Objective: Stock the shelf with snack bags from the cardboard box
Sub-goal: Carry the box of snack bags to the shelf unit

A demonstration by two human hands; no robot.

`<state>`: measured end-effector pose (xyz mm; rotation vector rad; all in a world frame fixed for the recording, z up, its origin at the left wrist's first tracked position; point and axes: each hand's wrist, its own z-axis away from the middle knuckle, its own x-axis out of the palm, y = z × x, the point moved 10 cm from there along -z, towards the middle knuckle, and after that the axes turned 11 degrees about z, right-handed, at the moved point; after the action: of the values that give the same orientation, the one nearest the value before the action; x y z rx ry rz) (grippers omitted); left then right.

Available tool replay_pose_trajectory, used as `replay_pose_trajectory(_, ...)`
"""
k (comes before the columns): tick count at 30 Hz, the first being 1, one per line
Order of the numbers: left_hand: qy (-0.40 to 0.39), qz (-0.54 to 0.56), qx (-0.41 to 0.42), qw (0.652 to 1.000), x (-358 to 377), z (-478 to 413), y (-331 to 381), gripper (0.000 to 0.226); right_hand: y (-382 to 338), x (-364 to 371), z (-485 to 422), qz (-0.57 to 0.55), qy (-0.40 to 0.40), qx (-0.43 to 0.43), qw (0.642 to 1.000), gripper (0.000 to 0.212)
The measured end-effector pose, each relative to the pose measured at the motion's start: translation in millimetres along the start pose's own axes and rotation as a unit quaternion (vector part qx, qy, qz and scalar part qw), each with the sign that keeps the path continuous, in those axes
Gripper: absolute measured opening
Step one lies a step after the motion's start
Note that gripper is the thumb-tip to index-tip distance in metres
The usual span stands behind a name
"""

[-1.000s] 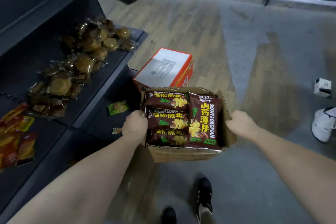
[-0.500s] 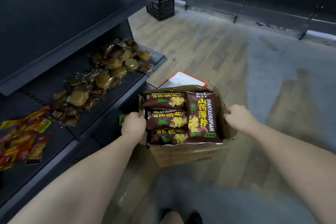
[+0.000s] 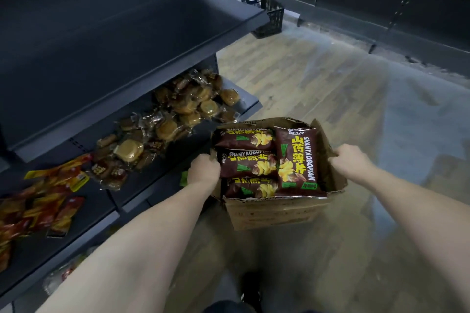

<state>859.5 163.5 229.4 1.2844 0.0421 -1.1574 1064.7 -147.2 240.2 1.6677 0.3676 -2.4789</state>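
Cardboard box (image 3: pixel 274 213) of snack bags (image 3: pixel 296 161) held off the floor beside the shelf (image 3: pixel 142 180) edge, left rim gripped by left hand (image 3: pixel 203 170), right rim by right hand (image 3: pixel 352 161), open wooden floor (image 3: pixel 330 89) ahead.

Box (image 3: pixel 269 213) before you: bags (image 3: pixel 296 160) inside. Shelf (image 3: pixel 142 183) to your left: pastries (image 3: pixel 162 132) on it, sachets (image 3: pixel 48 201) left of them. Crate (image 3: pixel 269 18) behind shelf.

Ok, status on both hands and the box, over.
Left hand grips cardboard box at left edge, right hand at right edge. Chip bags sit inside. Wrapped pastries lie on the shelf alongside.
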Motion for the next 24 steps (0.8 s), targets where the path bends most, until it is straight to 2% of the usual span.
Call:
replay_pose_trajectory(10, 0.037, 0.045, -0.076, 0.995, 6.4, -55.6, 22.7, 0.028, -46.2, -32.5, -106.4, 0.034, -0.019, -0.066, 0.997, 0.015)
replay_pose_trajectory(12, 0.052, 0.057, -0.096, 0.992, 9.7, -58.0, 23.9, 0.031, -56.4, -36.2, -123.9, 0.047, -0.028, -0.087, 0.995, 0.009)
replay_pose_trajectory(15, 0.061, 0.068, -0.121, 0.988, 19.5, -60.5, 21.8, 0.033, -68.8, -37.4, -150.1, 0.065, -0.053, -0.122, 0.989, 0.018)
replay_pose_trajectory(21, 0.106, 0.086, -0.156, 0.978, 34.6, -57.3, 25.6, 0.021, -88.9, -44.3, -193.3, 0.099, -0.073, -0.179, 0.976, 0.011)
replay_pose_trajectory(24, 0.13, 0.091, -0.174, 0.972, 41.1, -54.6, 26.7, 0.027, -97.5, -47.2, -209.0, 0.116, -0.07, -0.196, 0.971, 0.012)
